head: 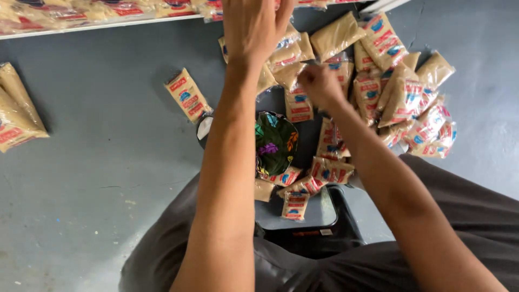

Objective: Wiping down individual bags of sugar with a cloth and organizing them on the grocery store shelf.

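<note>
1. Grey floor [97, 162] everywhere, tan packets [400, 97] heaped beyond the floral bowl [275, 143].
2. Left hand [254, 27] spread open above the heap; right hand [320, 84] pinches one packet, probably sorting.

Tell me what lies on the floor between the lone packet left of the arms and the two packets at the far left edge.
Nothing: the head view shows bare grey floor between the lone packet and the far-left packets.
</note>
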